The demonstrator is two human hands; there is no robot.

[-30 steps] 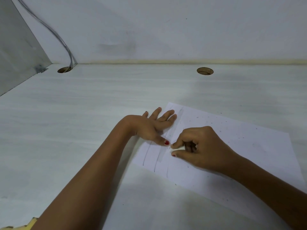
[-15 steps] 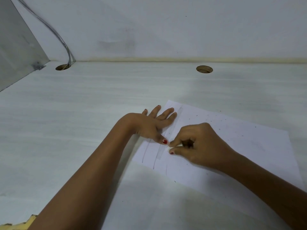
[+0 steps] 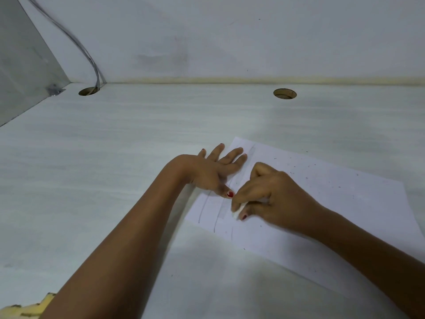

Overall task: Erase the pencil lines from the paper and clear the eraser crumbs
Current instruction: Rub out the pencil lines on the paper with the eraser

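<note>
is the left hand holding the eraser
No, the left hand lies flat on the paper; the right hand pinches the eraser.

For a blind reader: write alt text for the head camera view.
A right hand rubs a white eraser over pencil lines on a sheet of paper while the left hand lies flat, pinning the sheet's left end. Dark crumbs speck the paper on a pale desk.

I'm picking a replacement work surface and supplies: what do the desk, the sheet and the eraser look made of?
Desk: probably laminated board, matte pale wood-grain streaks; brown core shows inside the round cable hole.
Sheet: thin white matte paper, lying flat, with pencil lines and dark crumbs on it.
Eraser: a small white block pinched in the right hand, likely rubber or vinyl; mostly hidden.
</note>
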